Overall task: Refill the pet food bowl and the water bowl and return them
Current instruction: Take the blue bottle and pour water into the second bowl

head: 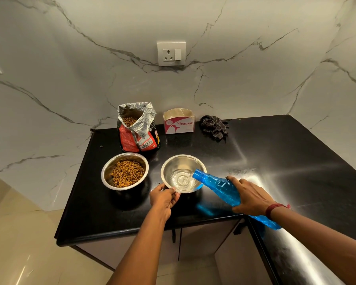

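Observation:
Two steel bowls stand on the black counter (265,153). The left bowl (107,173) holds brown kibble. The right bowl (174,161) has a little water in its bottom. My left hand (163,197) pinches the near rim of that water bowl. My right hand (250,197) grips a blue plastic bottle (220,187), tilted with its open mouth over the bowl's right edge. The bottle's base reaches back past my wrist.
An open red kibble bag (139,130) stands behind the food bowl. A pink-and-white Origami box (179,122) and a crumpled dark cloth (214,126) sit by the marble wall. A wall socket (171,53) is above. The counter's front edge lies just below my hands.

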